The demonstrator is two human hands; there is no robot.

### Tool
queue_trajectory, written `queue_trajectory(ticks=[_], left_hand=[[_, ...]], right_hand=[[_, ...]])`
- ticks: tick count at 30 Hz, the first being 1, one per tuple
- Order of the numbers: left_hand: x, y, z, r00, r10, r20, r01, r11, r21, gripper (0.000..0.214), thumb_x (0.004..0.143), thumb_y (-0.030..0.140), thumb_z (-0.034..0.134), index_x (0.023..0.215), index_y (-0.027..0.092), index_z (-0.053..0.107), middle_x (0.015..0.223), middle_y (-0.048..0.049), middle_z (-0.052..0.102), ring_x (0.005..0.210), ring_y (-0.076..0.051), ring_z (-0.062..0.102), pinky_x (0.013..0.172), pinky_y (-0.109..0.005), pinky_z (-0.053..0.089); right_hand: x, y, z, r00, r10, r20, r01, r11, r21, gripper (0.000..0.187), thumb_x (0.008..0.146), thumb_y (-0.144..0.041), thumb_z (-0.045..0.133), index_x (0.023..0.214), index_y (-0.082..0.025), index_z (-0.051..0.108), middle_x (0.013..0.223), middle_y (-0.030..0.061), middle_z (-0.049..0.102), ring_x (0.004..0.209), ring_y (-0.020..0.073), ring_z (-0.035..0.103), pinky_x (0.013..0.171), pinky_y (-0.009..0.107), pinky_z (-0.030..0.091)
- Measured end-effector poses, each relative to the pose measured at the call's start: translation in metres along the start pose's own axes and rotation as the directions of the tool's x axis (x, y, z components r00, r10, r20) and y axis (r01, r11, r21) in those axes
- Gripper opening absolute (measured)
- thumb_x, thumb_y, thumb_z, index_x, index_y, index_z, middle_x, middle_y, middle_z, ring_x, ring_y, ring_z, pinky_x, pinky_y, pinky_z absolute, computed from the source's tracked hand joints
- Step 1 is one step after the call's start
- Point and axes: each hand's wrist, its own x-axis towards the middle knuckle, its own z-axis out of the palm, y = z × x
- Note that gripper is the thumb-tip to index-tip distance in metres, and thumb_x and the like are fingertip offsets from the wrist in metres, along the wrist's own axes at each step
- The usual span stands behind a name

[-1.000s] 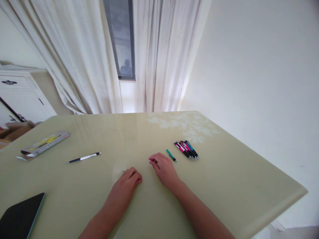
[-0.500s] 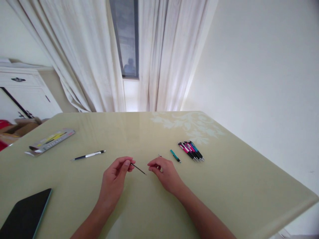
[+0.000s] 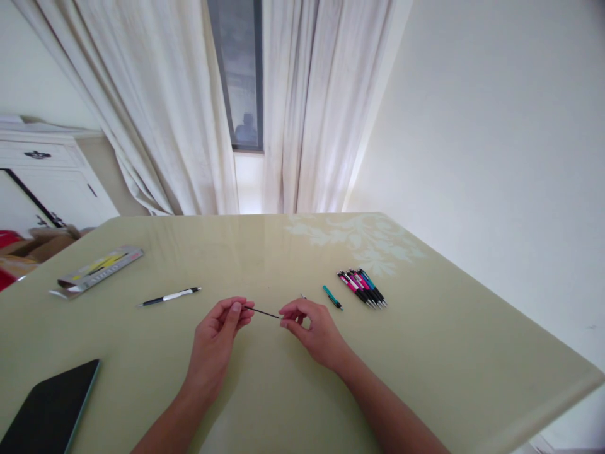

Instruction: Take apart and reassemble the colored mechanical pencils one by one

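Observation:
My left hand (image 3: pixel 218 331) pinches one end of a thin dark refill rod (image 3: pixel 263 313) just above the pale green table (image 3: pixel 425 353). My right hand (image 3: pixel 312 328) is closed in a pinch at the rod's other end, and a small dark part pokes out behind its fingers. A short teal pen piece (image 3: pixel 333 297) lies just right of my right hand. Further right lies a bundle of several pink, teal and black pens (image 3: pixel 363 287).
A black and white pen (image 3: pixel 169 296) lies left of my hands. A flat grey package with yellow print (image 3: pixel 97 271) sits at the table's far left. A dark tablet (image 3: pixel 45 416) lies at the near left corner. White curtains and a wall stand behind.
My left hand lifted the thin rod from the table. The rod's free end swung up to my right hand, which now pinches it.

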Motion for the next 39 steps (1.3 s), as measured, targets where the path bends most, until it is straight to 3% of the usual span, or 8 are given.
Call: queue_trajectory(ticks=[17, 26, 29, 34, 37, 39], left_hand=[[-0.001, 0.003, 0.006, 0.998, -0.054, -0.022, 0.051, 0.989, -0.138, 0.047, 0.072, 0.053, 0.087, 0.098, 0.017, 0.073, 0.098, -0.0053, 0.077, 0.085, -0.014, 0.07, 0.085, -0.023, 0.06], [-0.003, 0.004, 0.008, 0.995, -0.088, -0.036, 0.078, 0.973, -0.219, 0.044, 0.069, 0.047, 0.09, 0.095, 0.017, 0.074, 0.099, -0.0065, 0.078, 0.085, -0.015, 0.072, 0.088, -0.027, 0.061], [-0.006, 0.002, 0.008, 0.993, -0.112, 0.034, 0.116, 0.979, -0.168, 0.041, 0.073, 0.047, 0.087, 0.098, 0.017, 0.075, 0.106, -0.0084, 0.079, 0.091, -0.017, 0.074, 0.092, -0.029, 0.06], [-0.011, -0.002, 0.012, 0.946, -0.188, 0.264, 0.165, 0.981, 0.105, 0.043, 0.072, 0.05, 0.085, 0.098, 0.016, 0.079, 0.098, -0.012, 0.082, 0.087, -0.024, 0.078, 0.085, -0.035, 0.063], [-0.011, -0.003, 0.013, 0.95, -0.174, 0.26, 0.142, 0.981, 0.135, 0.044, 0.072, 0.053, 0.084, 0.097, 0.017, 0.078, 0.096, -0.0117, 0.082, 0.085, -0.024, 0.078, 0.085, -0.037, 0.063], [-0.009, -0.004, 0.011, 0.963, -0.165, 0.212, 0.14, 0.982, 0.127, 0.045, 0.075, 0.054, 0.082, 0.099, 0.017, 0.077, 0.098, -0.012, 0.082, 0.089, -0.024, 0.077, 0.089, -0.038, 0.062]], right_hand=[[-0.001, -0.001, -0.001, 1.0, -0.026, -0.014, 0.026, 0.999, -0.027, 0.01, 0.089, -0.023, 0.072, 0.098, -0.02, 0.074, 0.086, 0.0023, 0.073, 0.076, 0.0158, 0.066, 0.071, 0.027, 0.051], [-0.001, -0.004, -0.001, 0.998, -0.041, -0.05, 0.04, 0.999, -0.023, 0.011, 0.09, -0.027, 0.072, 0.098, -0.02, 0.074, 0.087, 0.0029, 0.074, 0.076, 0.0155, 0.067, 0.072, 0.027, 0.052], [-0.001, -0.004, 0.0, 0.996, -0.007, -0.084, 0.007, 1.0, -0.002, 0.012, 0.091, -0.03, 0.072, 0.098, -0.02, 0.074, 0.086, 0.0032, 0.074, 0.077, 0.0164, 0.068, 0.071, 0.027, 0.052], [-0.001, -0.001, 0.0, 0.992, 0.032, -0.124, -0.025, 0.998, 0.055, 0.019, 0.087, -0.036, 0.076, 0.098, -0.021, 0.073, 0.087, 0.0046, 0.077, 0.079, 0.0194, 0.071, 0.072, 0.03, 0.054], [0.002, 0.0, -0.006, 0.99, 0.06, -0.13, -0.053, 0.997, 0.061, 0.036, 0.079, -0.04, 0.084, 0.107, -0.021, 0.07, 0.099, 0.0067, 0.077, 0.086, 0.0217, 0.072, 0.077, 0.032, 0.054], [0.004, 0.003, -0.014, 0.979, 0.093, -0.182, -0.087, 0.995, 0.042, 0.036, 0.084, -0.044, 0.078, 0.11, -0.021, 0.068, 0.106, 0.0075, 0.076, 0.09, 0.0216, 0.071, 0.079, 0.033, 0.054]])
